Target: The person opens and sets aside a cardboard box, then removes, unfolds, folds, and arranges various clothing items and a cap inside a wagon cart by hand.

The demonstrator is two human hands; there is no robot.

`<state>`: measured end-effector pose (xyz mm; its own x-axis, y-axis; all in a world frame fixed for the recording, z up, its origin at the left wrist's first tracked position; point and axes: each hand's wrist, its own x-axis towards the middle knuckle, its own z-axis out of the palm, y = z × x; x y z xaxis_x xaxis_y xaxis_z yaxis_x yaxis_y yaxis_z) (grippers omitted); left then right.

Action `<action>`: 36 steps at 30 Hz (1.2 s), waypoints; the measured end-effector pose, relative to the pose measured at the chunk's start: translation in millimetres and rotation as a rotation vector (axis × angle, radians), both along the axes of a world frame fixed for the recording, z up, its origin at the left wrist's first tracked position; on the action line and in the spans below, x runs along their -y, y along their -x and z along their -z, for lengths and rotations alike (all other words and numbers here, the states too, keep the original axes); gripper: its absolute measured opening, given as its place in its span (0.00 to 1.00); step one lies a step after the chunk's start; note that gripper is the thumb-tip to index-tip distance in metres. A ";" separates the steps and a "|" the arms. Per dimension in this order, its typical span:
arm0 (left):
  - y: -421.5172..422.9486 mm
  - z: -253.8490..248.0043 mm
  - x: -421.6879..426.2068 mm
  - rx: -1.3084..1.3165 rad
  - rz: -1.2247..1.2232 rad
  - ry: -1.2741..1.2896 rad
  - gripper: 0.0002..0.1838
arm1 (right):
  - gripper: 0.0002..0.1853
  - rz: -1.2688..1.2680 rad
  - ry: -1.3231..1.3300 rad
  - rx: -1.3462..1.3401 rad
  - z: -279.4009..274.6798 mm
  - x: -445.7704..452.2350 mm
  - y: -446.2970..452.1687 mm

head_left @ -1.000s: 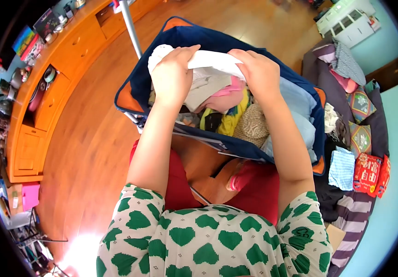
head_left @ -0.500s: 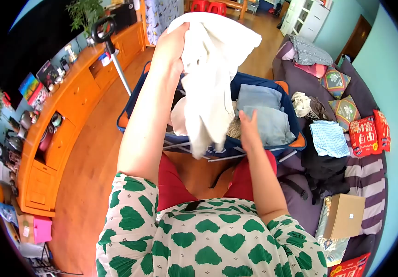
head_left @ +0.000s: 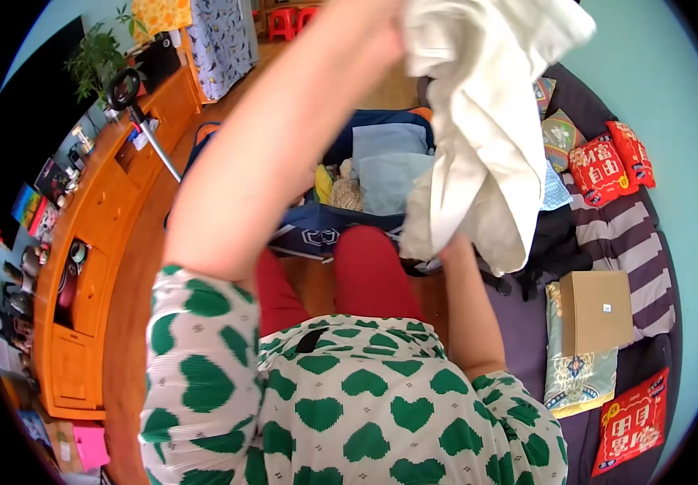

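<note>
An off-white garment (head_left: 486, 137) hangs in loose folds from my raised left hand (head_left: 396, 36), high at the top of the view. That hand is closed on the garment's upper edge, its fingers mostly hidden by cloth. My right hand (head_left: 456, 249) is at the garment's lower part, with the fingers covered by the fabric. Below and behind is a navy fabric wagon (head_left: 308, 218) with orange corners. Folded light-blue clothes (head_left: 393, 178) lie in it, beside a beige textured item (head_left: 346, 194) and something yellow (head_left: 323, 184).
On the right, the dark sofa (head_left: 519, 347) bears a cardboard box (head_left: 600, 311), red printed cushions or packs (head_left: 604, 170) and black cloth (head_left: 555, 242). A wooden cabinet (head_left: 98, 275) runs along the left. The wagon's pull handle (head_left: 155, 145) leans up near it.
My left hand has lifted the garment up and to the right, toward the sofa side. My right hand has moved from over the blue clothes to the garment's lower part. The view has shifted right.
</note>
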<state>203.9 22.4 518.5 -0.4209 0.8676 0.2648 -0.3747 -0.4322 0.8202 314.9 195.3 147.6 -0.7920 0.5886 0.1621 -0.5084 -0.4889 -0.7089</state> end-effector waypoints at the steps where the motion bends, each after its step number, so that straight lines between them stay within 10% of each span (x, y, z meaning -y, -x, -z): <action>1: 12.1 4.5 14.1 0.053 0.034 0.007 0.17 | 0.41 0.075 -0.064 0.049 4.5 -15.5 -14.9; 4: 94.9 53.5 78.3 -0.524 -0.267 0.183 0.23 | 0.43 0.310 -0.348 0.291 6.6 -39.5 -52.7; 8: 107.2 131.9 213.5 -0.515 -0.463 0.615 0.31 | 0.51 0.498 -0.768 0.715 -11.5 17.9 -59.7; 11: 124.3 229.1 287.2 -0.660 -0.430 1.296 0.24 | 0.50 0.354 -1.056 0.884 87.3 37.2 -20.5; 12: 160.1 321.8 327.7 -0.572 -0.354 1.024 0.28 | 0.50 0.275 -1.141 0.988 119.0 41.5 -11.9; 15: 148.4 420.8 350.5 0.046 -0.434 0.946 0.28 | 0.52 -0.115 -0.156 0.773 138.7 38.6 -6.4; 18: 153.0 438.1 349.5 0.182 -0.376 0.892 0.32 | 0.54 -0.291 -0.025 0.820 117.9 36.4 -28.0; 22: 146.4 416.5 333.7 -0.636 -0.711 1.063 0.32 | 0.39 0.510 -1.041 0.909 127.4 36.1 -43.6; 24: 138.5 384.1 314.4 -1.190 -1.044 1.090 0.30 | 0.28 0.480 -0.979 0.772 97.7 56.3 -37.9; 31: 96.5 348.9 224.9 -1.258 -0.470 0.556 0.27 | 0.21 0.088 -1.223 1.151 31.3 108.4 -15.5; 36: 8.0 345.5 168.0 -1.308 -0.055 0.468 0.36 | 0.16 -0.189 -0.607 0.944 31.7 108.1 -22.6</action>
<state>196.0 -145.6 172.9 -0.1313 0.9747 0.1812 0.7772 -0.0123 0.6292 337.6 87.2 115.9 -0.8166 0.4748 -0.3284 0.3990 0.0532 -0.9154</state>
